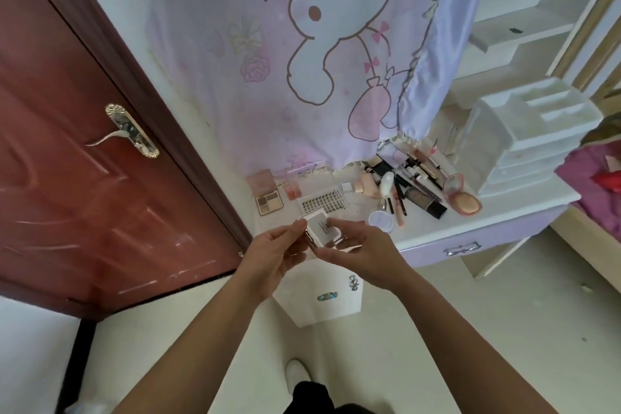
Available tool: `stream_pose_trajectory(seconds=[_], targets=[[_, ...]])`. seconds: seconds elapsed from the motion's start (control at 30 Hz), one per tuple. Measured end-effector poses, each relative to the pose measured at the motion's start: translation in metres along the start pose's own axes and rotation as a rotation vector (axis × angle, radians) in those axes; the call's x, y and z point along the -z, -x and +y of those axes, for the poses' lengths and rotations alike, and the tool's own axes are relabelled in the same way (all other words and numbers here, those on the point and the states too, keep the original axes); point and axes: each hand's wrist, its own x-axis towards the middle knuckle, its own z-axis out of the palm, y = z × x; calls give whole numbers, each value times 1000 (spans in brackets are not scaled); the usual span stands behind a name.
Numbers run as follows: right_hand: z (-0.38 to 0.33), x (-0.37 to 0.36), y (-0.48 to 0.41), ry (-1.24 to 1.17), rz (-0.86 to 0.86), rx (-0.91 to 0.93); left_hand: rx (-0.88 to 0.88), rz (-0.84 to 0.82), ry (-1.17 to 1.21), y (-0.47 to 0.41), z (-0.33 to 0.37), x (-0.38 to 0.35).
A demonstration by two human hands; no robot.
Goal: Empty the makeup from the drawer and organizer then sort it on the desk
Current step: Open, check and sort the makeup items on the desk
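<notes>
A small flat white box [319, 228] is held over the front edge of the white desk [470, 218]. Its left side is pinched by the left hand [274, 257], its right side by the right hand [364, 250]. A square brown eyeshadow palette [270, 204] is laid on the desk behind it.

The small white flat box [319, 228] sits between the fingers of the left hand [272, 255] and right hand [363, 252]. Just behind the fingertips, the clear plastic lash tray [322, 203] lies on the white desk [433, 228]. The round lilac jar [381, 220] lies right of the right fingers; the white plastic organizer [531, 134] stands further right.
</notes>
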Motion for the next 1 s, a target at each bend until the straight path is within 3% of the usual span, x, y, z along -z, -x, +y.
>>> stream_pose_trajectory(seconds=[0.23,0.37,1.0], targets=[[-17,-12,-12,-348,-23,-93,27,-154,-49,-13,25,19],[-25,-20,-25,-367,5,-89,45,-234,-19,-23,36,28],[-31,-46,-68,-328,99,-67,-1,-234,157,-52,58,57]])
